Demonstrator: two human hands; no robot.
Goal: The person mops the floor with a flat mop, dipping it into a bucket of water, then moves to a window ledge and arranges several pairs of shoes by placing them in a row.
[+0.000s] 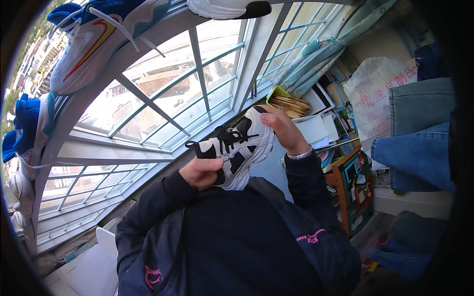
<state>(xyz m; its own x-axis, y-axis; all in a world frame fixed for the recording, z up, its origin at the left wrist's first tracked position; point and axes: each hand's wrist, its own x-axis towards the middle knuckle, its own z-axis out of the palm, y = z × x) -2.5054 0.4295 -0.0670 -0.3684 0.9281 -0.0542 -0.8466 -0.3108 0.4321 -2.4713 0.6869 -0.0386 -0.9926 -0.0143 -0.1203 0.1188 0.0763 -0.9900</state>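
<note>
A white and black lace-up sneaker [237, 148] is held in front of my chest, between both hands. My left hand [203, 171] grips its heel end, the thumb lying along the side below the collar. At the toe, my right hand [283, 127] holds on, with the thumb on the white toe and the fingers partly hidden behind it. Black laces are tied across the tongue, and a black pull loop sticks out at the heel. Above, a white and blue sneaker [87, 51] with loose white laces rests by the window, near the white toe of another shoe [229, 8].
Large paned windows [166, 92] fill the left side. More shoes [35, 129] line the far left edge. Beyond my right hand are a green basket of wooden pegs [287, 101] and papers [314, 129]. Jeans [418, 148] and a plastic bag [377, 92] hang at the right.
</note>
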